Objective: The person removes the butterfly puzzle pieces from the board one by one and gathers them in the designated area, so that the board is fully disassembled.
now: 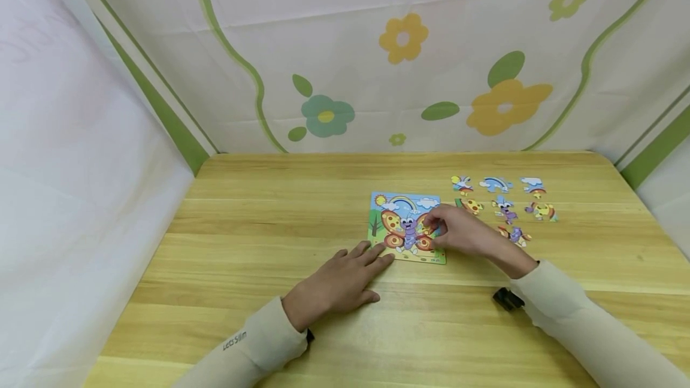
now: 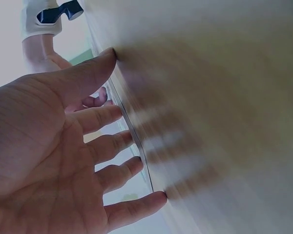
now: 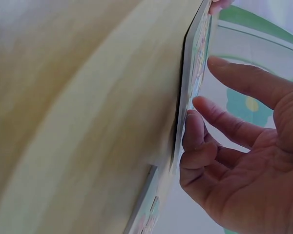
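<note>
A puzzle board (image 1: 401, 199) printed with a purple butterfly, a sun and a rainbow lies flat on the table. My left hand (image 1: 347, 280) rests at its lower left corner, fingers spread and fairly straight; in the left wrist view, the fingertips (image 2: 121, 111) are along the board's edge. Over the right wing is my right hand (image 1: 460, 231). In the right wrist view its index fingertip (image 3: 199, 103) meets the board's face, the thumb stands apart from it, and no piece shows between them. The other fingers are bent. Part of the right wing is hidden beneath this hand.
Several loose jigsaw pieces lie in rows right of the board, among them a rainbow piece (image 1: 496, 184), a butterfly face piece (image 1: 505, 209) and a lower body piece (image 1: 516, 236). The wooden table (image 1: 259, 208) meets a flowered cloth wall (image 1: 377, 88) at the back.
</note>
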Demonstrator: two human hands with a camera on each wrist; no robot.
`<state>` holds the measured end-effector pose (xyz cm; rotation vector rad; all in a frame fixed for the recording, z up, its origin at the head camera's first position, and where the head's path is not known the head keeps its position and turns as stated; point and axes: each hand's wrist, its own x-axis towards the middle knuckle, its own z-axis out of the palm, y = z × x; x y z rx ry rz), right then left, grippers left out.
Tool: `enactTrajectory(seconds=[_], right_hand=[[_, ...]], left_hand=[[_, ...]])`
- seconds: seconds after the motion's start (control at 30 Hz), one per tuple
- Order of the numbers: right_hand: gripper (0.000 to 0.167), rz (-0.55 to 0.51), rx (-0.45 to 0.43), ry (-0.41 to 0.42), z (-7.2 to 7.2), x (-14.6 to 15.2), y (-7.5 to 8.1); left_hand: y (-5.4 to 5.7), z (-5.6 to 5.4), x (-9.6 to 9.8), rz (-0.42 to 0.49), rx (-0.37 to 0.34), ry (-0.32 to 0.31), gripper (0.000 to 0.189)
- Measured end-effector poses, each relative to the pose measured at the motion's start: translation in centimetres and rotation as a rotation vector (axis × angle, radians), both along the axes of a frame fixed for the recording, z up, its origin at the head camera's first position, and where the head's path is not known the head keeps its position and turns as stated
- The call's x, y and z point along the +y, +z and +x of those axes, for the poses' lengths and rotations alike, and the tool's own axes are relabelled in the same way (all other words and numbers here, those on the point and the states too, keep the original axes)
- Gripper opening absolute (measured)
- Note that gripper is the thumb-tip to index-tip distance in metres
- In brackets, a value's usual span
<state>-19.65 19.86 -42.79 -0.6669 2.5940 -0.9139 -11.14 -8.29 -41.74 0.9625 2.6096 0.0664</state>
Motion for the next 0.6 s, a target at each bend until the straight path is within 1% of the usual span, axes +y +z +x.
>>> enactTrajectory(seconds=[0.3, 0.6], right_hand=[[0.023, 0.015, -0.02, 0.007, -0.15, -0.2, -0.18], [0.025, 0.011, -0.044, 0.006, -0.07, -0.47, -0.01]], left_hand=[[-0.05, -0.02, -0.04, -0.003, 0.007, -0.004, 0.073], [0.1, -0.06, 0.06, 0.002, -0.008, 0.007, 0.073]])
